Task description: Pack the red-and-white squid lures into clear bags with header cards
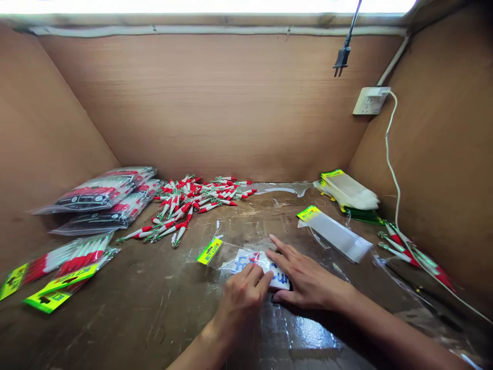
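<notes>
My left hand (242, 295) and my right hand (304, 277) meet over a clear plastic packet (246, 261) with blue lettering and a yellow-green header card (210, 251), lying flat on the wooden table. The left fingers are curled and pinch the packet's near edge. The right hand lies over its right end, fingers stretched out along it. A heap of red-and-white fishing lures (192, 203) with hooks lies behind, against the back wall.
Filled lure packets (57, 267) and dark bundled packs (103, 198) sit at the left. Empty clear bags with yellow headers (335, 231) and a stack of them (346, 190) lie at right, beside loose lures (404, 252). A wall socket (370, 100) and white cable hang right.
</notes>
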Motion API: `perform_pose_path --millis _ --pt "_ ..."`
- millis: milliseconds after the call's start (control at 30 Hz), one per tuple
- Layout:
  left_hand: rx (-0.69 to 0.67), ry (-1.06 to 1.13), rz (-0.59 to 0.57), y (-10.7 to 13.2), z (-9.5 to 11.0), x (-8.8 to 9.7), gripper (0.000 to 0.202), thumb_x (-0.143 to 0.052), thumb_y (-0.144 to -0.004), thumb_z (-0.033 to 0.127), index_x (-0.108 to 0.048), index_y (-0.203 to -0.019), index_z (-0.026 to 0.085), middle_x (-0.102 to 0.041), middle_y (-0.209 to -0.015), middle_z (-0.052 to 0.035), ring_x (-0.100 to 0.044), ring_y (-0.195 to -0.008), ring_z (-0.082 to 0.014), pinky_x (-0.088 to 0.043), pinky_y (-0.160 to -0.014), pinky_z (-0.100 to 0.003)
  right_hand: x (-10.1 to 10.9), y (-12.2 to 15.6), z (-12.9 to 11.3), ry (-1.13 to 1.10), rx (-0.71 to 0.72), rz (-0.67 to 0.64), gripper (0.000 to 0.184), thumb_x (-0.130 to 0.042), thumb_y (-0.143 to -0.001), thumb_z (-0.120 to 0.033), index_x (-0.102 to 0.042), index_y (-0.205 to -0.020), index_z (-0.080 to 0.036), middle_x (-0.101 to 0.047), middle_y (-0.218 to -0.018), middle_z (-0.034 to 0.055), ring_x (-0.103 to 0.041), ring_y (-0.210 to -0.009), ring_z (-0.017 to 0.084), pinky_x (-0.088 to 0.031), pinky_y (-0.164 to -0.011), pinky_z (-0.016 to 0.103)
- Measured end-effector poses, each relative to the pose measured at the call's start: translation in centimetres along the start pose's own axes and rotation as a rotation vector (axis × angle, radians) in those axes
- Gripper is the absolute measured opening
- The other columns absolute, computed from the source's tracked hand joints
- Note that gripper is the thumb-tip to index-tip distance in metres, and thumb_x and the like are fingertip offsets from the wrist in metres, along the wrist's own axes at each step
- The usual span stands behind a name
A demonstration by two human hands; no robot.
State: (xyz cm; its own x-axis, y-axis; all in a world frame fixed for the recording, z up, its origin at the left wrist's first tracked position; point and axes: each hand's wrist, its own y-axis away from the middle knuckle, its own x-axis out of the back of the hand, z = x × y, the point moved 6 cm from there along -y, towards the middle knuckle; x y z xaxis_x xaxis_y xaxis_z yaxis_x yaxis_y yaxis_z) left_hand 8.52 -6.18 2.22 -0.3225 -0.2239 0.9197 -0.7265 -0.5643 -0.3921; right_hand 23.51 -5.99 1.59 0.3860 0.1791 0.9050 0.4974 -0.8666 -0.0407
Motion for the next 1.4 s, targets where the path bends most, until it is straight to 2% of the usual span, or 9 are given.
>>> perform_pose_path --millis 100,267,433,833,933,1033,1133,1200,1400 --pt "-0.005 0.013 -0.01 -0.1 0.1 -0.1 0.018 -0.059 -0.094 0.016 -0.061 -0.11 0.022 -0.061 -0.09 -0.0033 -0.06 -0.084 -0.0231 -0.047 -0.064 -0.032 -0.5 0.1 0.6 -0.012 0.007 -0.007 0.095 -0.066 -0.083 -0.055 -0.019 -0.158 -0.019 -0.005 -0.166 0.015 -0.014 -0.151 0.034 -0.023 -0.12 0.05" --pt "-0.026 0.029 -0.009 0.1 0.3 0.1 0.009 -0.059 -0.093 0.014 -0.062 -0.098 0.021 -0.061 -0.087 -0.0029 -0.058 -0.082 -0.0228 -0.046 -0.065 -0.033 -0.4 0.0 0.0 -0.008 0.055 0.064 0.094 -0.072 -0.079 -0.052 -0.026 -0.156 -0.021 -0.014 -0.165 0.0119 -0.016 -0.15 0.031 -0.024 -0.12 0.047" --pt "-0.052 0.03 -0.027 0.4 0.4 0.3 0.008 -0.06 -0.092 0.012 -0.06 -0.09 0.02 -0.06 -0.087 -0.0033 -0.058 -0.082 -0.0233 -0.045 -0.065 -0.034 -0.5 -0.1 -0.1 0.01 0.057 0.083 0.102 -0.071 -0.078 -0.059 -0.019 -0.158 -0.02 -0.019 -0.164 0.0138 -0.019 -0.149 0.032 -0.023 -0.12 0.05" --pt "-0.041 0.247 -0.085 0.4 -0.3 0.6 0.011 -0.056 -0.095 0.019 -0.064 -0.101 0.024 -0.063 -0.093 -0.004 -0.06 -0.09 -0.0225 -0.05 -0.077 -0.036 -0.7 0.2 1.0 -0.013 -0.094 0.164 0.087 -0.072 -0.071 -0.068 -0.046 -0.136 -0.017 -0.037 -0.151 0.0189 -0.031 -0.14 0.035 -0.027 -0.116 0.051" --pt "0.038 0.31 -0.08 -0.5 -2.7 1.3 0.056 -0.074 -0.084 0.031 -0.051 -0.135 0.026 -0.058 -0.131 -0.0096 -0.055 -0.121 -0.0286 -0.047 -0.099 -0.043 -0.8 0.3 1.2 -0.05 -0.104 0.178 0.083 -0.073 -0.071 -0.066 -0.048 -0.133 -0.018 -0.039 -0.148 0.0174 -0.036 -0.136 0.034 -0.032 -0.113 0.049" --pt "0.004 0.296 -0.194 -2.4 -5.1 0.7 0.116 -0.081 -0.065 0.062 -0.022 -0.156 0.023 -0.028 -0.16 -0.016 -0.021 -0.148 -0.0397 -0.025 -0.116 -0.057 -0.6 0.1 1.0 -0.093 -0.058 0.2 0.084 -0.078 -0.067 -0.061 -0.047 -0.132 -0.018 -0.04 -0.145 0.0168 -0.04 -0.132 0.034 -0.033 -0.112 0.049" --pt "-0.131 0.364 -0.431 -4.0 -5.9 -1.4 0.124 -0.076 -0.06 0.075 -0.021 -0.157 0.021 -0.022 -0.162 -0.0181 -0.014 -0.149 -0.0418 -0.018 -0.118 -0.058 -0.3 0.0 0.7 -0.143 -0.022 0.235 0.088 -0.082 -0.064 -0.056 -0.045 -0.133 -0.018 -0.045 -0.139 0.0156 -0.045 -0.127 0.033 -0.037 -0.109 0.047" --pt "-0.193 0.411 -0.494 -4.7 -5.7 -2.4 0.122 -0.076 -0.059 0.075 -0.024 -0.156 0.022 -0.026 -0.161 -0.0183 -0.016 -0.149 -0.0412 -0.018 -0.118 -0.057 -0.1 0.1 0.8 -0.202 -0.019 0.252 0.088 -0.083 -0.064 -0.052 -0.044 -0.136 -0.02 -0.05 -0.134 0.0133 -0.05 -0.123 0.03 -0.041 -0.106 0.044" --pt "-0.232 0.438 -0.375 -5.3 -4.1 -2.7 0.12 -0.077 -0.062 0.069 -0.019 -0.156 0.021 -0.034 -0.157 -0.0193 -0.02 -0.148 -0.0408 -0.018 -0.118 -0.056 0.2 0.6 1.6 -0.309 0.019 0.329 0.127 -0.085 -0.061 -0.059 -0.011 -0.157 -0.019 -0.042 -0.148 0.0198 -0.045 -0.135 0.034 -0.037 -0.112 0.046"
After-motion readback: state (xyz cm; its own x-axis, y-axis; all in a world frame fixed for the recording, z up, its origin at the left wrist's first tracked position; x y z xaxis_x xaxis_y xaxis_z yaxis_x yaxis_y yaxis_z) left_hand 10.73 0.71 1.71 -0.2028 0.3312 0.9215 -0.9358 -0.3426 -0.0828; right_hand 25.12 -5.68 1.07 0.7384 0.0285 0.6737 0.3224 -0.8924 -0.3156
